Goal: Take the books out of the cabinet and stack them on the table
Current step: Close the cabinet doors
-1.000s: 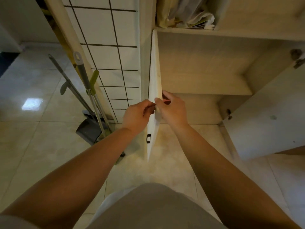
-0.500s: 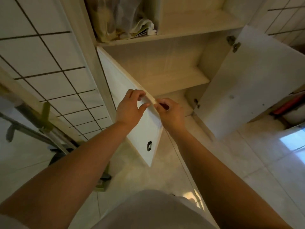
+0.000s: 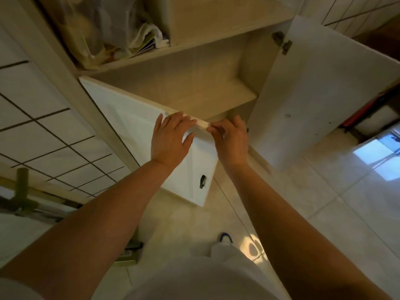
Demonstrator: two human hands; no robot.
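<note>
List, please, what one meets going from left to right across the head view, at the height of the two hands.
Tiled wall → left cabinet door → left hand → right hand → right cabinet door.

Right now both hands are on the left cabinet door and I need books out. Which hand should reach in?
Probably the right hand: it sits at the left door's free edge, nearest the open shelves. The left hand rests on the door's face.

a home: tiled floor (image 3: 324,213), wooden cabinet (image 3: 194,87) (doors open).
</note>
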